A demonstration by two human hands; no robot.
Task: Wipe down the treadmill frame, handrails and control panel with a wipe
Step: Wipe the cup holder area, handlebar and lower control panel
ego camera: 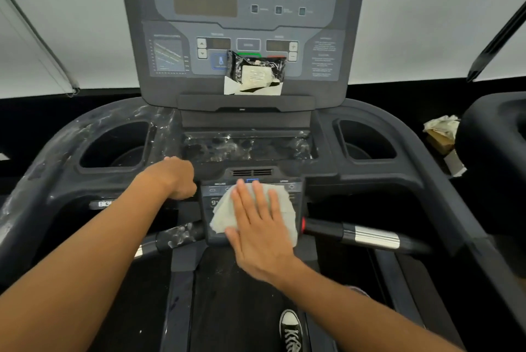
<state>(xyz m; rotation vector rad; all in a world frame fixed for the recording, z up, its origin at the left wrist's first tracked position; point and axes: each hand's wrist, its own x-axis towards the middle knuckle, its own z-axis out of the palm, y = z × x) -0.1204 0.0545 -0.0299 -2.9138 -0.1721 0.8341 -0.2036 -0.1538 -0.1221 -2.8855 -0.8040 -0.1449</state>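
Treadmill console (pixel 242 38) | wipe pack (pixel 257 70) on ledge | right hand (pixel 260 226) flat, fingers together, on wipe (pixel 225 215) | left hand (pixel 173 178) curled on frame (pixel 57 181)

Person, head-camera view, itemised:

- Left forearm (pixel 94 240): showing bare from elbow to wrist; no sleeve, watch or band appearing.
- Left hand (pixel 173 178): wearing no glove and no visible ring.
- Right forearm (pixel 367 320): likewise showing bare, no sleeve or strap appearing.
- Right hand (pixel 256 235): wearing no glove; fingers (pixel 257 201) carrying no rings, nails looking short and unpainted.
- Shoe (pixel 290 330): one black canvas high-top sneaker showing, with white rubber toe cap, white laces and white sole edging.
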